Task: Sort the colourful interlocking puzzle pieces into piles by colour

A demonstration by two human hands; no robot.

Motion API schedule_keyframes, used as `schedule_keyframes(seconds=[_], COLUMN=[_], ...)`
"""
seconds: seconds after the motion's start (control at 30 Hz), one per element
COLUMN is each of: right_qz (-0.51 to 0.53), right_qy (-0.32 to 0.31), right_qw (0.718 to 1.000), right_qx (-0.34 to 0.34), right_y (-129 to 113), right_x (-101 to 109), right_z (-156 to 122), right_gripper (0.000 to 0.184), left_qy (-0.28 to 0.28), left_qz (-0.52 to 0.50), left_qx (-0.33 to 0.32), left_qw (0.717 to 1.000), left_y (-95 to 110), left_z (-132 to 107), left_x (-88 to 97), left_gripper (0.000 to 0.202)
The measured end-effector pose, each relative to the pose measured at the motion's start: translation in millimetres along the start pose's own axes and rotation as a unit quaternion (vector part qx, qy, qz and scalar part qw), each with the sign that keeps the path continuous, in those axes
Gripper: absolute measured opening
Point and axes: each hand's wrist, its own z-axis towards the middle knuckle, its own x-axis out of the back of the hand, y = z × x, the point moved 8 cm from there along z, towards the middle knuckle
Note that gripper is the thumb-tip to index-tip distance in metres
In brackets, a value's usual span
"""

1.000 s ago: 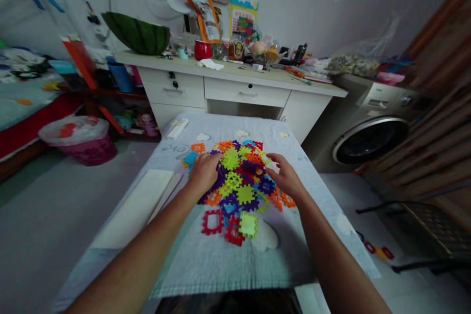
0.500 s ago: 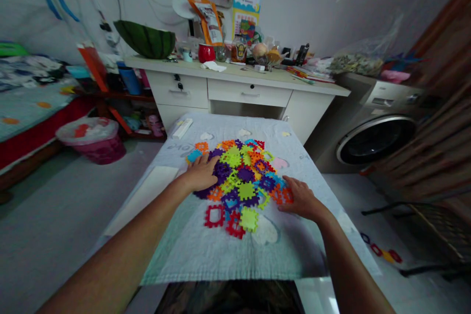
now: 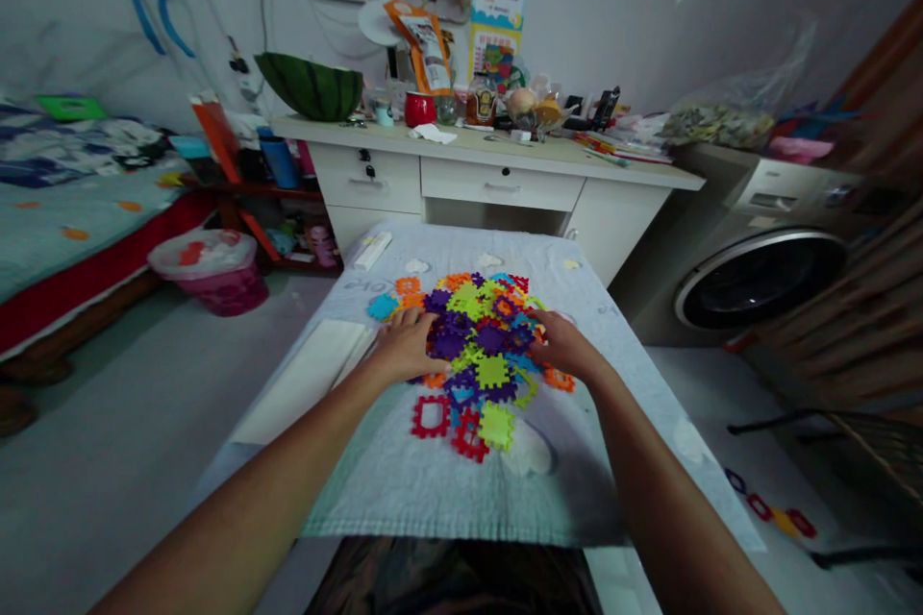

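Observation:
A heap of colourful interlocking plastic puzzle pieces, purple, lime green, orange, blue and red, lies on a pale tablecloth. My left hand rests against the heap's left edge, its fingers spread over the outer pieces. At the opposite edge my right hand touches the pieces, fingers apart and partly hidden among them. Neither hand holds a piece up. Toward me lie a red frame piece, another red piece and a lime green square. A blue piece sits beyond my left hand.
White folded sheets lie left on the table, with a white box behind them. A cluttered desk stands at the far side. A washing machine is right, a pink bin left. Joined pieces lie on the floor.
Both hands have moved inward against the heap, the right one also farther from me. Some pieces at the sides are pushed closer together. The camera view has shifted slightly.

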Motion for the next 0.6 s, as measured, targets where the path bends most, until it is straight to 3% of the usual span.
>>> schedule_keyframes(seconds=[0.17, 0.33, 0.5, 0.6], right_qz=[0.055, 0.106, 0.13, 0.166], right_qy=[0.085, 0.153, 0.164, 0.156], right_qw=[0.995, 0.98, 0.975, 0.971], right_qx=[0.016, 0.074, 0.071, 0.067], right_y=[-14, -14, -7, -5], right_x=[-10, -36, -41, -36], right_z=[29, 30, 25, 24], right_gripper=[0.051, 0.059, 0.06, 0.058], left_qy=[0.061, 0.099, 0.1, 0.103], left_qz=[-0.024, -0.039, -0.054, -0.072], left_qx=[-0.068, -0.092, -0.153, -0.154], left_qw=[0.996, 0.99, 0.982, 0.98], left_y=[22, 40, 63, 71], left_z=[-5, -8, 0, 12], left_x=[3.1, 2.2, 3.6, 8.4], left_gripper=[0.071, 0.057, 0.038, 0.027])
